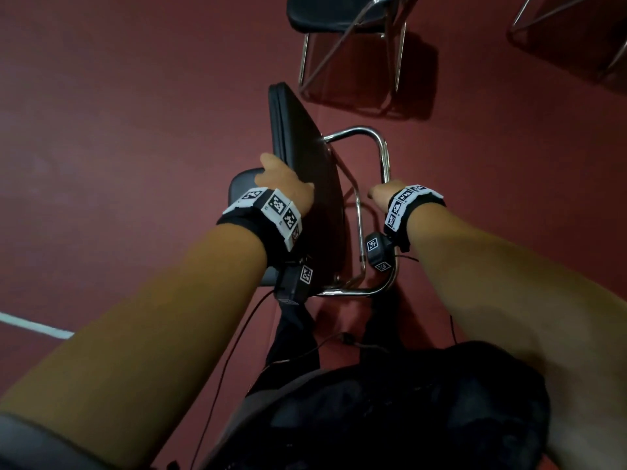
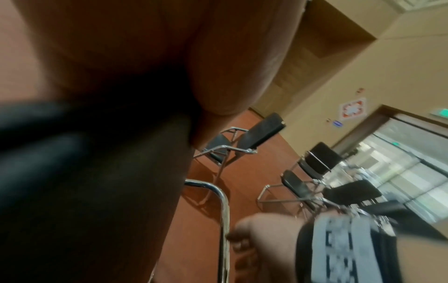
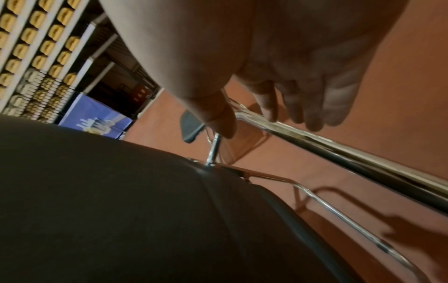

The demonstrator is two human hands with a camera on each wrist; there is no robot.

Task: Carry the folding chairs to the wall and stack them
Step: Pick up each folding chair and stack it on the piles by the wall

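The folded chair [image 1: 305, 184] hangs on edge between the two arms, clear of the red floor [image 1: 135, 113], its black seat panel turned upright and its chrome tube frame [image 1: 381, 154] out to the person's right. The left hand [image 1: 283, 178] grips the top edge of the seat panel, thumb on the near side; its fingers go over the far face and cannot be seen. The right hand [image 1: 381, 195] has hold of the chrome tube, and the right wrist view shows the fingers [image 3: 312, 114] hooked loosely over it with the thumb beneath, not clamped hard. This looks like the carry step, so the right-hand grip would do well to tighten before walking, since a polished tube can slip or turn in a loose hand. Keeping the chair low and close to the body should stop it swinging. Another black chair [image 1: 339, 15] stands open just ahead and more stand further right, so the path should bend round their legs.
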